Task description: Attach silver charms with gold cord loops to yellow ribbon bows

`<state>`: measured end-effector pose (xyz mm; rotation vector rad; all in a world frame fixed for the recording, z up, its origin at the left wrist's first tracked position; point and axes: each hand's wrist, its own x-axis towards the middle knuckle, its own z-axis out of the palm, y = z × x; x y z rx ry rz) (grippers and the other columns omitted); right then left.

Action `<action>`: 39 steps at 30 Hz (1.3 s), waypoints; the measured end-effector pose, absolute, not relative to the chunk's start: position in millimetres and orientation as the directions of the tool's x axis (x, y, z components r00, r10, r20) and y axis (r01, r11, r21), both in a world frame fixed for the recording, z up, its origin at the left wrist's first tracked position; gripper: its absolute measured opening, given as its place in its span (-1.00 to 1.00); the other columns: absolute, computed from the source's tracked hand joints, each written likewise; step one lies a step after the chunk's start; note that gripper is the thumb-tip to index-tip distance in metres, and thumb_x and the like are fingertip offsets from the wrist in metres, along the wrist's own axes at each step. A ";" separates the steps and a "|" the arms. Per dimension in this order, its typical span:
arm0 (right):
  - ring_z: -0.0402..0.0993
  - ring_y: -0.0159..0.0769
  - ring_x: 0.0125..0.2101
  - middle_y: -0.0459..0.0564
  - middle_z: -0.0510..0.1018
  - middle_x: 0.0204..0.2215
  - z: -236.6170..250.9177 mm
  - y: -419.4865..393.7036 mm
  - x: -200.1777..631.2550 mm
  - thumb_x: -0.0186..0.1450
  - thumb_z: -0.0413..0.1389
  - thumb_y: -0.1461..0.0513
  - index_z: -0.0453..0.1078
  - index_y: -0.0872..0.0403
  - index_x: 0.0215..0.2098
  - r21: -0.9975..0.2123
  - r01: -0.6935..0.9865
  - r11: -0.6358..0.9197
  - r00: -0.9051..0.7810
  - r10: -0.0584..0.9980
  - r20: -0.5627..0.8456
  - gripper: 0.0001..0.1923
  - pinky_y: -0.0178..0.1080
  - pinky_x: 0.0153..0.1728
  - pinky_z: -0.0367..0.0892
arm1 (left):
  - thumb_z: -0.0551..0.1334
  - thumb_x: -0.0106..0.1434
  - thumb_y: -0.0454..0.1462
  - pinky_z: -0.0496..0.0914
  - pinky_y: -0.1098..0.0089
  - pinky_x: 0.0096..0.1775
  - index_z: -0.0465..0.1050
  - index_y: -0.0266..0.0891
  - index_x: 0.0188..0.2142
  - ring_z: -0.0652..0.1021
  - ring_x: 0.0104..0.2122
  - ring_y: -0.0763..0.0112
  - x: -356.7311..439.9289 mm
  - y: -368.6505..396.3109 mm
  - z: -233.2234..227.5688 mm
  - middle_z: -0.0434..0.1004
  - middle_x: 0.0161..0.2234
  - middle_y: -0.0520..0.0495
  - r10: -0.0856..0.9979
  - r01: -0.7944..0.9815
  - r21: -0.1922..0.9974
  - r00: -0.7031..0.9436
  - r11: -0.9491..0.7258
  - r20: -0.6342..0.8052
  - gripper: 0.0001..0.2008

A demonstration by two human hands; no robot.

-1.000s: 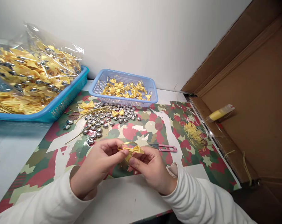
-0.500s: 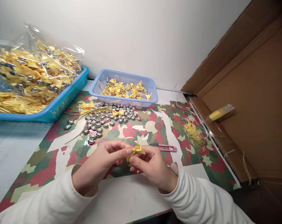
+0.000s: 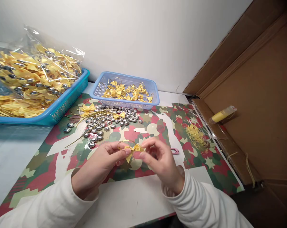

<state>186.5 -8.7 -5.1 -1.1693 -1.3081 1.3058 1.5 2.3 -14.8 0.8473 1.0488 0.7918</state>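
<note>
Between my two hands is a yellow ribbon bow with a thin gold cord loop standing up from it. My left hand pinches the bow's left side between thumb and fingers. At the right, the thumb and fingertips of my right hand close on the bow's right end. Beyond my hands lies a heap of silver beads, with gold cords and a small yellow bow on top. Pink thread snips lie partly hidden behind my right hand.
A blue basket at the back holds finished-looking yellow bows. At the left, a larger blue basket carries a clear bag of bows with beads. Yellow thread scraps lie at right, near a cardboard wall with a yellow tube.
My right hand has risen and turned, its fingers moving to the bow's right end and covering more of the snips. The bow has shifted slightly left, still held in my left hand.
</note>
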 end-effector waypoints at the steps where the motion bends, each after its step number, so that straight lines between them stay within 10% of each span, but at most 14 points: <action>1: 0.34 -0.38 -0.40 -0.04 0.51 -0.31 -2.4 -7.1 189.7 0.17 0.24 0.16 0.46 0.04 -0.28 -0.999 0.040 0.023 -0.114 0.993 0.018 -0.82 -0.33 -0.46 0.25 | 0.40 0.08 -0.09 0.19 0.52 -0.54 0.42 -0.25 -0.52 0.28 -0.58 0.55 1.4 2.4 -15.9 0.28 -0.59 0.11 0.869 -0.146 0.879 0.294 0.453 -0.399 -0.70; 4: 0.39 -0.34 -0.29 -0.01 0.54 -0.18 1.9 -2.4 194.7 0.24 0.14 0.15 0.45 0.00 -0.12 -0.999 0.040 0.014 -0.216 0.976 0.005 -0.76 -0.33 -0.45 0.26 | 0.40 0.08 -0.07 0.10 0.54 -0.58 0.40 -0.25 -0.54 0.20 -0.61 0.58 1.8 2.3 -17.6 0.20 -0.63 0.15 0.868 -0.142 0.882 0.304 0.449 -0.393 -0.67; 11: 0.30 -0.40 -0.51 -0.10 0.47 -0.53 -2.1 1.5 192.3 0.16 0.24 0.12 0.45 0.06 -0.44 -0.995 0.006 -0.104 -0.230 0.968 -0.103 -0.82 -0.33 -0.53 0.19 | 0.45 0.01 -0.08 0.17 0.55 -0.59 0.47 -0.24 -0.51 0.31 -0.61 0.57 5.2 3.0 -5.7 0.33 -0.61 0.11 0.894 -0.133 0.894 0.207 0.429 -0.398 -0.70; 18: 0.44 -0.26 -0.26 -0.02 0.51 -0.36 5.9 2.5 204.4 0.30 0.14 0.17 0.52 0.02 -0.46 -0.940 0.030 0.340 -0.201 0.923 0.327 -0.79 -0.15 -0.15 0.32 | 0.39 0.05 -0.07 0.22 0.49 -0.59 0.52 -0.24 -0.48 0.35 -0.63 0.51 8.1 -0.9 3.0 0.41 -0.63 0.06 0.962 0.063 0.964 0.074 0.258 -0.263 -0.73; 27: 0.41 -0.23 -0.23 -0.04 0.58 -0.33 0.6 4.8 195.0 0.16 0.27 0.30 0.56 0.01 -0.37 -0.778 0.394 0.489 -0.260 0.871 0.416 -0.93 -0.11 -0.13 0.29 | 0.26 0.23 -0.23 0.26 0.48 -0.52 0.53 -0.19 -0.40 0.37 -0.58 0.50 6.9 -6.4 -7.3 0.51 -0.54 0.05 0.918 0.483 0.782 0.261 -0.393 0.299 -0.88; 39: 0.39 -0.28 -0.34 -0.09 0.61 -0.40 -8.8 -3.2 185.3 0.25 0.16 0.30 0.49 0.03 -0.43 -0.540 0.567 0.622 -0.256 0.756 0.602 -0.89 -0.12 -0.21 0.18 | 0.24 0.27 -0.27 0.23 0.50 -0.53 0.49 -0.17 -0.41 0.34 -0.60 0.53 7.5 -7.3 -8.2 0.51 -0.55 0.10 0.882 0.546 0.693 0.281 -0.471 0.378 -0.88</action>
